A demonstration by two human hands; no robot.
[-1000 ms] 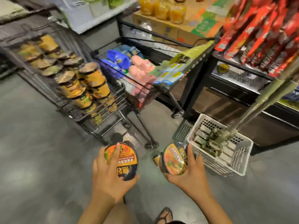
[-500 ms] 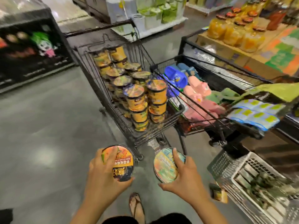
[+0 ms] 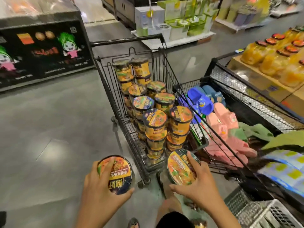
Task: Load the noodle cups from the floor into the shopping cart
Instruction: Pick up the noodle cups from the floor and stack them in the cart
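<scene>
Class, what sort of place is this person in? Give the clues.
Probably a supermarket: a wire shopping cart stacked with noodle cups, slippers heaped beside it, jars displayed on cartons.

The person's left forearm [image 3: 89, 216] and right forearm [image 3: 227, 217] are bare all the way down to the left hand [image 3: 102, 186] and the right hand [image 3: 199, 186]. Low down between them there's a black garment [image 3: 174, 219], shorts or a hem, I can't tell which. One foot wears a dark sandal [image 3: 160, 181] with a thin sole. A second sandal [image 3: 133, 223] with a dark strap shows at the bottom edge, blurred.
</scene>
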